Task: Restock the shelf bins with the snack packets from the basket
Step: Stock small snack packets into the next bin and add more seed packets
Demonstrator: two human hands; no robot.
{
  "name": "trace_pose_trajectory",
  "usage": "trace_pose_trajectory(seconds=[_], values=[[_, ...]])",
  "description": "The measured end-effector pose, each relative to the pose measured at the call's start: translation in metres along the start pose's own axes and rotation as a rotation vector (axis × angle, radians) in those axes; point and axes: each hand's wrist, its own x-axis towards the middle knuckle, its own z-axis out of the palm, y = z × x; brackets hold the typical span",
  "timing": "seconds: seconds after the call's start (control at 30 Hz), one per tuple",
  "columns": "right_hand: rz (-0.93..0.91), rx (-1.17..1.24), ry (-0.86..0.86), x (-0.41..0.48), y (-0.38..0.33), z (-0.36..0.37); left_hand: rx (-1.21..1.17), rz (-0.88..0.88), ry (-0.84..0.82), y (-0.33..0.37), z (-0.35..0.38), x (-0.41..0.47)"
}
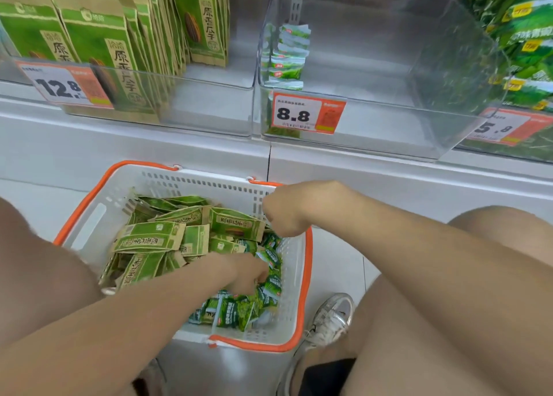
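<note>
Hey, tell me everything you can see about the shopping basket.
The shopping basket is white perforated plastic with an orange rim and handles, and it stands upright below the shelf bins. Kraft-and-green seed packets fill its left side and small glossy green packets its right. The left hand reaches in among the small packets. The right hand, fingers curled, is at its far right corner.

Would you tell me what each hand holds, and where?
Cannot tell: left hand reaches among small green packets; right hand curls by the basket rim.
</note>
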Motion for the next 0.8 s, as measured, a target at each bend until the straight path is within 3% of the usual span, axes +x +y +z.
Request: trace_pose_trajectory(seconds=[0.07, 0.23, 0.53, 0.67, 0.8], values=[[-0.015, 0.020, 0.024, 0.002, -0.001, 0.000, -0.004, -0.028, -0.019, 0.009, 0.015, 0.008], [-0.042, 0.006, 0.052, 0.009, -0.002, 0.002, -0.047, -0.087, 0.118, 0.014, 0.026, 0.019], [-0.036, -0.011, 0.037, -0.009, 0.006, -0.018, -0.411, -0.212, 0.294, 0.002, -0.023, 0.000], [0.075, 0.043, 0.038, -0.027, 0.022, -0.035, -0.735, -0.154, 0.559, -0.006, -0.072, -0.038], [0.231, 0.134, 0.037, -0.055, 0.041, -0.048, -1.057, 0.155, 0.712, 0.000, -0.103, -0.080]])
